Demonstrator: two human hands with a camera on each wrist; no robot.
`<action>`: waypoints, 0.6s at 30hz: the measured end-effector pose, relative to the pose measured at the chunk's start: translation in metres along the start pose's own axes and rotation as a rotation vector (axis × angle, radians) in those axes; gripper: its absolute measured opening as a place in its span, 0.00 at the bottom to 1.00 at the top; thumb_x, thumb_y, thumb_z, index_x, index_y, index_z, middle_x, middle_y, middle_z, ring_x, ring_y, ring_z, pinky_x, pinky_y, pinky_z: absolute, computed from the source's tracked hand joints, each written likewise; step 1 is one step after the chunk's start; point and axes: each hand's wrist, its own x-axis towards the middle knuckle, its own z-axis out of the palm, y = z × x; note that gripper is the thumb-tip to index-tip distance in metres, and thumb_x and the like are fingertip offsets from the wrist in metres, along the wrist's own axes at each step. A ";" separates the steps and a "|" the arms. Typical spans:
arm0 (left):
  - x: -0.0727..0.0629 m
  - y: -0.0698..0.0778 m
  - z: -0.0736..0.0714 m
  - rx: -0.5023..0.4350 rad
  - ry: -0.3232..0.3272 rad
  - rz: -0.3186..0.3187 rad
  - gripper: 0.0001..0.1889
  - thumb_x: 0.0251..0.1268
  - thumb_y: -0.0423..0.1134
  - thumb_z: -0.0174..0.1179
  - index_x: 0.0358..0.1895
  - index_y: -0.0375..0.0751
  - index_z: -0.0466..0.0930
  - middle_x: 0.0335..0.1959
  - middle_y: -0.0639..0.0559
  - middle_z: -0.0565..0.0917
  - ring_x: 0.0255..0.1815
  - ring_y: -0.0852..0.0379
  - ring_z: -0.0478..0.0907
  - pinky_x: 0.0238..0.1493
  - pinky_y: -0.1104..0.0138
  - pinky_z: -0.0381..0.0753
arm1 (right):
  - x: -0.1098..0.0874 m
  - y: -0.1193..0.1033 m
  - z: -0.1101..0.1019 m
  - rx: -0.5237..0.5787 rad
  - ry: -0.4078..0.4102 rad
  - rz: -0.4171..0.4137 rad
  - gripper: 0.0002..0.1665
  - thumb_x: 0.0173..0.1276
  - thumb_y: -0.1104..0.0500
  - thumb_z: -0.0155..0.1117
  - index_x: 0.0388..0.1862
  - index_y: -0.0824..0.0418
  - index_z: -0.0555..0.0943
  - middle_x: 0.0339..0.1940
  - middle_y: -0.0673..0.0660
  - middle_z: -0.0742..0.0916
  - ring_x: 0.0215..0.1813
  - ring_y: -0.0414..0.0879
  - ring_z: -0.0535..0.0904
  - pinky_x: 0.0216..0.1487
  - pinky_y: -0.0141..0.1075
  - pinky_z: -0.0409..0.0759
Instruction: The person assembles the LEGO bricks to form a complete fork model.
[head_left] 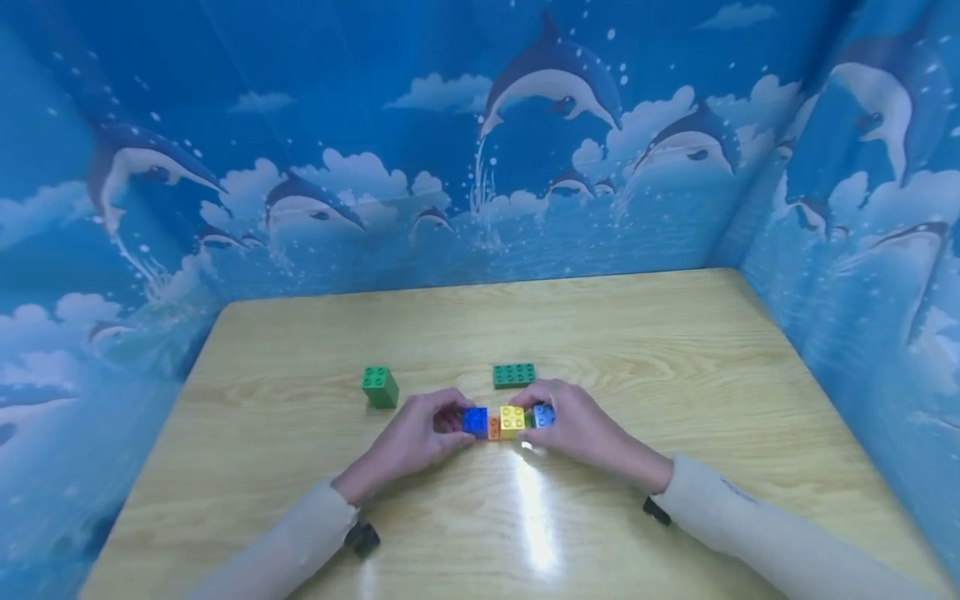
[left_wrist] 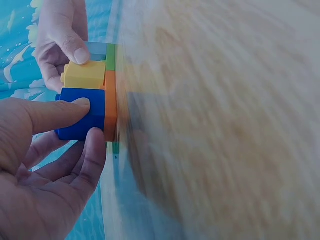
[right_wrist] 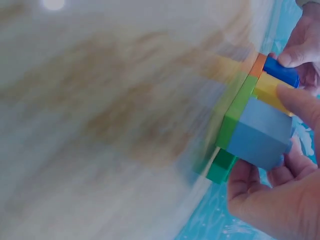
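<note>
Pinched the dark-blue cubic plastic block (head_left: 476,422) with the half-closed left hand (head_left: 422,429), and the yellow cubic plastic block (head_left: 512,422) with the right hand (head_left: 576,423), likewise half-closed. Had both upon the flat orange plastic brick (left_wrist: 110,107), on the wood-grained table (head_left: 637,333).

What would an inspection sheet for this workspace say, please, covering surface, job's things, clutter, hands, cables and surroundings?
Surface: wood-grain table, with a bright glare streak near the hands.
Job's things: dark blue block and light blue block at the row's ends, yellow block between; orange piece and light green piece underneath.
Clutter: tall green block left of the row and flat green brick behind it, both ungripped.
Hands: left hand grips the dark blue block; right hand grips the yellow block.
Cables: nothing seen.
Surroundings: blue dolphin-print curtain.
</note>
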 end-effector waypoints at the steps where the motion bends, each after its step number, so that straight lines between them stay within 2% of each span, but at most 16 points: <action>1: 0.000 0.000 0.000 -0.005 0.000 0.002 0.19 0.61 0.28 0.80 0.54 0.46 0.88 0.40 0.60 0.87 0.39 0.59 0.84 0.43 0.65 0.87 | -0.001 0.000 -0.001 -0.016 -0.004 -0.004 0.24 0.62 0.62 0.86 0.57 0.53 0.90 0.52 0.45 0.90 0.55 0.45 0.84 0.59 0.47 0.85; 4: 0.000 -0.001 0.002 -0.017 -0.002 0.012 0.19 0.62 0.29 0.79 0.54 0.46 0.88 0.41 0.60 0.87 0.40 0.59 0.84 0.43 0.65 0.87 | -0.006 -0.002 -0.006 -0.056 -0.012 -0.003 0.30 0.65 0.59 0.85 0.65 0.56 0.86 0.55 0.48 0.89 0.57 0.47 0.83 0.59 0.48 0.85; 7: -0.001 -0.003 0.005 -0.018 -0.004 0.018 0.19 0.64 0.30 0.79 0.56 0.47 0.88 0.43 0.60 0.88 0.41 0.60 0.84 0.44 0.66 0.87 | -0.014 0.000 -0.013 -0.071 -0.010 0.029 0.37 0.65 0.56 0.85 0.72 0.59 0.82 0.60 0.51 0.88 0.63 0.50 0.82 0.64 0.52 0.83; 9: -0.003 -0.004 0.006 -0.009 -0.010 0.022 0.20 0.65 0.31 0.78 0.59 0.46 0.87 0.44 0.60 0.88 0.42 0.61 0.84 0.45 0.66 0.87 | -0.020 0.002 -0.018 -0.077 -0.003 0.057 0.37 0.65 0.54 0.85 0.72 0.59 0.82 0.63 0.53 0.87 0.66 0.53 0.82 0.67 0.55 0.81; 12: -0.005 -0.006 0.008 0.014 -0.009 0.021 0.23 0.66 0.32 0.78 0.63 0.41 0.85 0.45 0.58 0.87 0.43 0.61 0.84 0.47 0.66 0.87 | -0.026 0.007 -0.023 -0.093 -0.001 0.076 0.33 0.66 0.53 0.85 0.67 0.58 0.85 0.63 0.53 0.88 0.67 0.55 0.81 0.70 0.57 0.79; 15: -0.007 -0.005 0.007 0.032 0.003 0.018 0.26 0.66 0.35 0.78 0.67 0.38 0.83 0.46 0.57 0.87 0.43 0.60 0.83 0.47 0.65 0.87 | -0.029 0.013 -0.024 -0.102 0.000 0.069 0.29 0.65 0.55 0.85 0.63 0.58 0.86 0.62 0.55 0.88 0.67 0.57 0.82 0.70 0.59 0.78; 18: -0.008 -0.004 0.005 0.023 0.016 0.017 0.26 0.67 0.36 0.78 0.67 0.40 0.83 0.46 0.57 0.87 0.43 0.60 0.83 0.46 0.65 0.87 | -0.030 0.018 -0.022 -0.085 0.010 0.053 0.28 0.64 0.58 0.84 0.63 0.58 0.87 0.63 0.56 0.89 0.68 0.59 0.82 0.70 0.61 0.78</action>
